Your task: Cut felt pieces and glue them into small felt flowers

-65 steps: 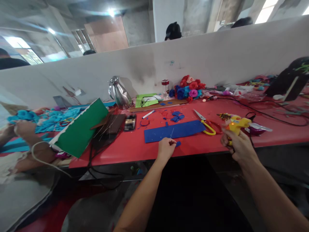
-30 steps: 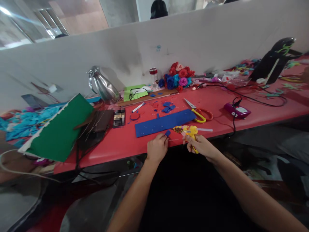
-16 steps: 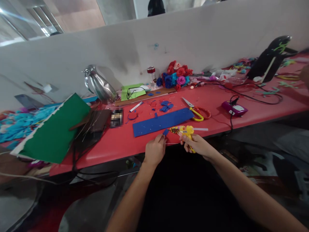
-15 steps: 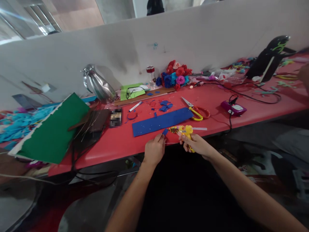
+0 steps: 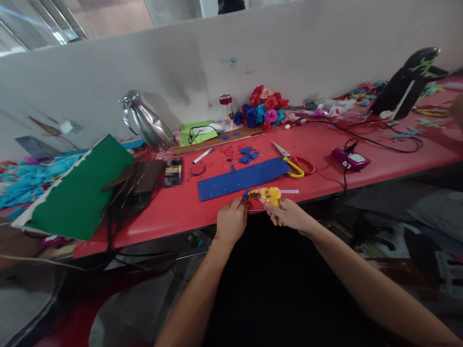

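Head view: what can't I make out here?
All in the head view:
Blue piece: partly hidden by left hand and glue gun.
Glue gun's handle: mostly covered by right hand.
Dark item: pixelated.
Purple box: label too small to read.

A craft workshop with shared work places. One long red tabletop point(image 5: 173, 209) runs along a pale partition point(image 5: 108, 86), above whose top edge part of another person's head point(image 5: 231, 6) shows. A bunch of artificial roses point(image 5: 265, 108) lies at the tabletop's back edge, and turquoise craft pieces point(image 5: 36, 178) are heaped toward its left end. By the front edge are a yellow glue gun point(image 5: 274, 196) and scissors point(image 5: 297, 168) with yellow and red handles; blue offcuts point(image 5: 248, 155) litter the middle. A purple power socket point(image 5: 350, 159) sits right of the scissors, a black plug point(image 5: 350, 146) in it.
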Motion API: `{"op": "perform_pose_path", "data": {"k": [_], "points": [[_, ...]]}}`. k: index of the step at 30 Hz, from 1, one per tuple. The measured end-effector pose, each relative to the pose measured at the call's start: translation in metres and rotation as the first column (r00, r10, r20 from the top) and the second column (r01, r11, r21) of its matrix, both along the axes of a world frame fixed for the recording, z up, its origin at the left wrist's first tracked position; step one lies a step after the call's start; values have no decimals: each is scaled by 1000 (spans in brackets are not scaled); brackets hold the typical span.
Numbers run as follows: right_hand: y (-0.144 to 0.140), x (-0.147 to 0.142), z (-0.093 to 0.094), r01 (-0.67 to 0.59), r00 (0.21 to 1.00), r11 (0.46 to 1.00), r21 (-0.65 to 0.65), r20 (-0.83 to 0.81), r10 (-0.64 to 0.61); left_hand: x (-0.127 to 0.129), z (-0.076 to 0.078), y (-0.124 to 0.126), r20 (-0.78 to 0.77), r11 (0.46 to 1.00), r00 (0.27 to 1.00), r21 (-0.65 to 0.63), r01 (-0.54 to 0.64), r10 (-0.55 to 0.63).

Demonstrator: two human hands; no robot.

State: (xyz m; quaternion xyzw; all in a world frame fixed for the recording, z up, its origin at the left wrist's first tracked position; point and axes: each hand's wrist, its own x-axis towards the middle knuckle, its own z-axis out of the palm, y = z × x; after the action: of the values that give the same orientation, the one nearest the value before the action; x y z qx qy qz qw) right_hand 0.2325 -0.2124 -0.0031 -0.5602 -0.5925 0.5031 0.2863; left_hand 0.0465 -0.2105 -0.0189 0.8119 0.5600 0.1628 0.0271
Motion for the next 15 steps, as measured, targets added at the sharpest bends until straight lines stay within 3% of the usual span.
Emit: {"op": "perform_pose_path", "data": {"k": [15], "points": [[-4,5,4,-28,997,1000,7,76,28,0,-2,-1,-22,1000,1000,27,8,-8]]}}
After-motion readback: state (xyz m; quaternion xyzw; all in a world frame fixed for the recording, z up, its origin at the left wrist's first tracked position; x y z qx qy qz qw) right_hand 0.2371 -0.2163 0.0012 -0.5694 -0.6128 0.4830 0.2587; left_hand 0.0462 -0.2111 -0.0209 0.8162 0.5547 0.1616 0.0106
